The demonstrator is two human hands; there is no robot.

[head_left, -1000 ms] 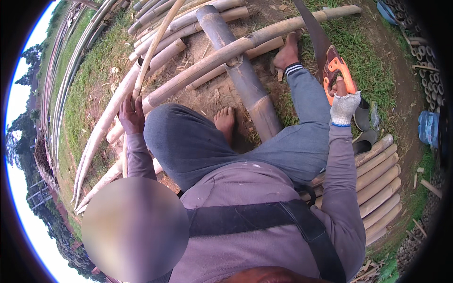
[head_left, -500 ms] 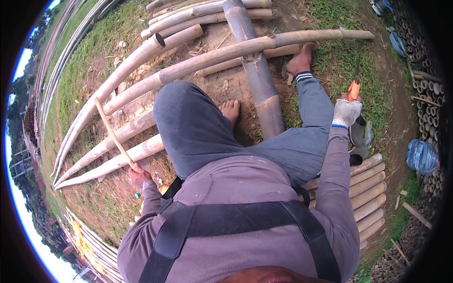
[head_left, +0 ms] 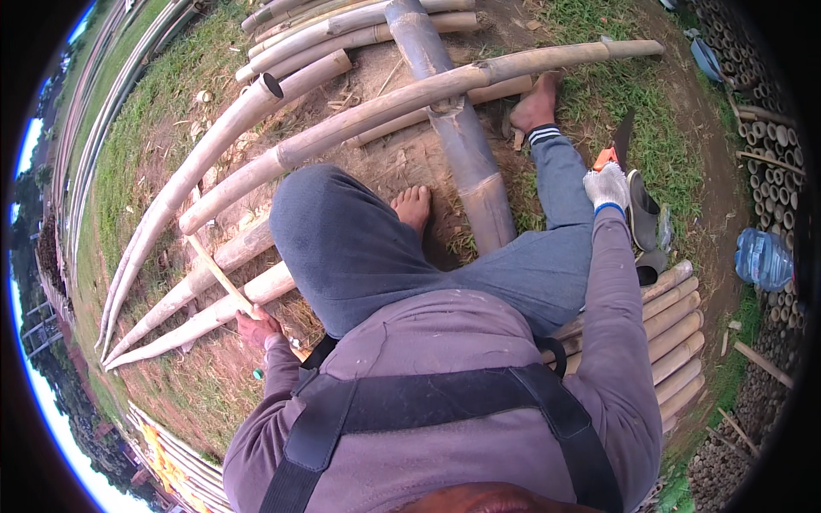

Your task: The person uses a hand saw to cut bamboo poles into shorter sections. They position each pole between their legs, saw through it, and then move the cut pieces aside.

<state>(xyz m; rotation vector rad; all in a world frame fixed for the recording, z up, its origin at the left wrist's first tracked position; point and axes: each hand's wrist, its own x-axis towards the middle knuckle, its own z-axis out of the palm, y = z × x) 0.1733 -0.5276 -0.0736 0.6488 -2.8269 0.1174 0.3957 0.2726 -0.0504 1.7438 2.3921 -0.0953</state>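
Observation:
My bare left hand point(head_left: 256, 329) is closed round the near end of a thin bamboo stick point(head_left: 218, 269), which slants away to the left over two pale bamboo poles. On the right, my gloved right hand point(head_left: 606, 187) grips a handsaw point(head_left: 605, 156) by its orange handle. The saw's dark blade points up and away, over the grass beside my right lower leg. Ahead of me a long bamboo pole point(head_left: 376, 103) lies across a thick grey bamboo log point(head_left: 479, 175). Neither hand touches that pole.
To the left lie more bamboo poles point(head_left: 205, 145), spread like a fan. A bamboo slat platform point(head_left: 676, 333) is at my right hip, with dark shoes point(head_left: 641, 209) in front of it. Farther right are a blue water jug point(head_left: 764, 259) and stacked bamboo pieces point(head_left: 774, 192).
My right hand has drawn the saw nearer and left, and its blade now shows more broadly. The stick's far tip has dropped nearer to me; my left hand keeps its hold.

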